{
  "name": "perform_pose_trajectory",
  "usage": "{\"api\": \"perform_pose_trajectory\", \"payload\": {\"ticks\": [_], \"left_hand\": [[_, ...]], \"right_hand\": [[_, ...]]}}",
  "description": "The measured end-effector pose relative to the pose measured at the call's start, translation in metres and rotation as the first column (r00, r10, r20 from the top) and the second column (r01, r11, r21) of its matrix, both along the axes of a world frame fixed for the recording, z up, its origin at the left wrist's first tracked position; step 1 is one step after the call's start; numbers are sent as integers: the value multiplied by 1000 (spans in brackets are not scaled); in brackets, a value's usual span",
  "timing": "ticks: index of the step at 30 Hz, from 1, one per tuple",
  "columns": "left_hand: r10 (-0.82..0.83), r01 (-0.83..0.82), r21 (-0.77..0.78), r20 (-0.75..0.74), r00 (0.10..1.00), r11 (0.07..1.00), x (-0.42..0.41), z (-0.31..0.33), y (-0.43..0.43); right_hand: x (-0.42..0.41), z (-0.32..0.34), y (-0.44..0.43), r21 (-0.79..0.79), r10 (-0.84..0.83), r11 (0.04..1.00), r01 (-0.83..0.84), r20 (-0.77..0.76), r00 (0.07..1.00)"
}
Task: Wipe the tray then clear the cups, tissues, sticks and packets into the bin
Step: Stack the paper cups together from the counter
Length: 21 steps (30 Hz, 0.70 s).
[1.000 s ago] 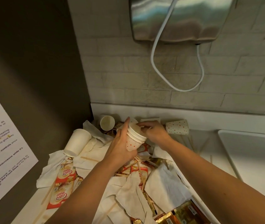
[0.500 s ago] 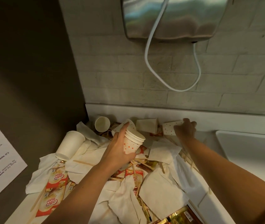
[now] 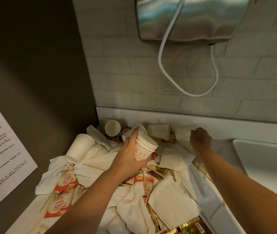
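1. Cup stack (image 3: 145, 147): in the head view, the nested dotted cups sit tilted in the left grip (image 3: 129, 157). Its fingers and thumb are clamped round the lowest cup, just above the litter of tissues (image 3: 175, 159), sticks (image 3: 153, 170) and packets (image 3: 63, 191) on the table (image 3: 224, 146).
2. The right grip (image 3: 200, 141) has left the stack's rim, where it was a second ago. It is now well to the right of the stack, by the wall. Its fingers curl over the end of a dotted cup (image 3: 183, 133) lying on its side there, closing on it.
3. A plain cup (image 3: 159, 133) lies on its side between the stack and that dotted cup. A large white cup (image 3: 80, 147) lies to the left of the stack.
4. My reading: the stack has just been tended and the next cup is being fetched to nest into it, so cup gathering is under way. Tissues, sticks and packets lie untouched below the stack, and no bin is in view.
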<state>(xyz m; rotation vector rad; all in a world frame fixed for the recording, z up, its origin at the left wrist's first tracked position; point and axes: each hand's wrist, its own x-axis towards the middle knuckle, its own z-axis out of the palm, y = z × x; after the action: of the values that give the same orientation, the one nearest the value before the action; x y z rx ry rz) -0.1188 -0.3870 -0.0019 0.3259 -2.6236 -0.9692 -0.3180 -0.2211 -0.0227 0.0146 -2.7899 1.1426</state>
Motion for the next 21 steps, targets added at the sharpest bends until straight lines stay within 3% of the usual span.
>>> {"api": "perform_pose_trajectory", "payload": {"ticks": [3,5,10,15,21], "left_hand": [[13,-13,-2,16,1000,1000,3,-1,1],[20,-20,1,29,999,1000,4,0,3],[31,-33,26,61,998,999,8,4,6],[17,-20,72,39,999,997,16,12,11],[-41,35,124,41,998,992,29,23,19]], "right_hand": [[13,24,-6,-61,46,997,-54,-127,991],[27,40,-10,-181,77,977,-113,-193,978],[79,74,-15,-476,242,814,-333,-244,939],[116,82,-22,-481,406,725,-493,-281,870],[143,75,-24,-328,571,693,-642,-294,766]]}}
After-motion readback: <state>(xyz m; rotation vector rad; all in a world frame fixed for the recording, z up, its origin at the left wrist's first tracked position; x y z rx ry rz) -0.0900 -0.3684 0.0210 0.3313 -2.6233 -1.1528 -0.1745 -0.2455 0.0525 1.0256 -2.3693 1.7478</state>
